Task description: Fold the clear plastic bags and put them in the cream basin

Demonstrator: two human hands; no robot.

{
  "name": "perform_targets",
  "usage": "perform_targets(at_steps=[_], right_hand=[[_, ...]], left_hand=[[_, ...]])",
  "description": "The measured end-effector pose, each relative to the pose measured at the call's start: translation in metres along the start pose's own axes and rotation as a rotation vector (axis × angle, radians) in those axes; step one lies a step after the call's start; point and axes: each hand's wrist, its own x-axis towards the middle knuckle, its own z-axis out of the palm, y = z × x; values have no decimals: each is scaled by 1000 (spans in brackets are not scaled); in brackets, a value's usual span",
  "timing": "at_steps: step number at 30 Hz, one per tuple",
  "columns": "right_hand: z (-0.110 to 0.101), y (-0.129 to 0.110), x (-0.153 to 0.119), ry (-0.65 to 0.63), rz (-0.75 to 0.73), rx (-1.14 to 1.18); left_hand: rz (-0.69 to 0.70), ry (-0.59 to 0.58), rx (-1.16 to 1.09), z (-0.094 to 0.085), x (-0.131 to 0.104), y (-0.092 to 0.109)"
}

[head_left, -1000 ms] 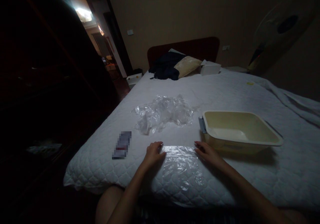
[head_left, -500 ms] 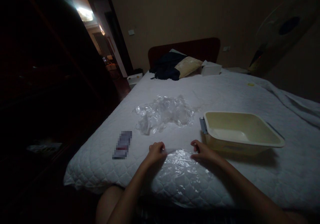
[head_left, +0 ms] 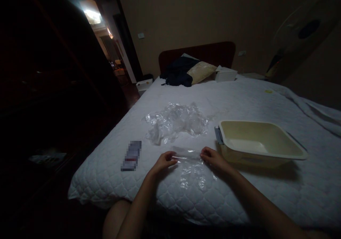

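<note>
Clear plastic sheet (head_left: 190, 171) by the near edge of the bed (head_left: 106, 178), mostly spread out, some creases left. Left hand (head_left: 165, 163) and right hand (head_left: 215, 159) pinch its upper sides. Beyond: plastic heap (head_left: 177, 120), loosely crumpled. Tub (head_left: 263, 157) right, lidless.

Clear plastic bag (head_left: 190, 168), glossy, thin. Crumpled plastic wrap (head_left: 178, 121) beyond it, shiny, wrinkled. Bin (head_left: 263, 143) right of bag: smooth plastic. Bedspread (head_left: 112, 185) under bag: matt quilted cloth.

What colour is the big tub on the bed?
The tub is pale creamy yellow; it shows best in the head view.
</note>
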Motion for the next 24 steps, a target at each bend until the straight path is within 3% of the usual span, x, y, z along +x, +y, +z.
perform_targets(at_steps=[8, 13, 20, 24], right_hand=[[3, -1, -3, -28, 108, 345], [3, -2, -4, -1, 123, 329], [6, 1, 0, 29, 34, 294], [6, 3, 1, 37, 22, 291]], left_hand=[[-32, 53, -100, 0, 4, -3], [-92, 36, -154, 0, 9, -2], [-126, 192, -243, 4, 11, 1], [-103, 134, -267, 4, 9, 2]])
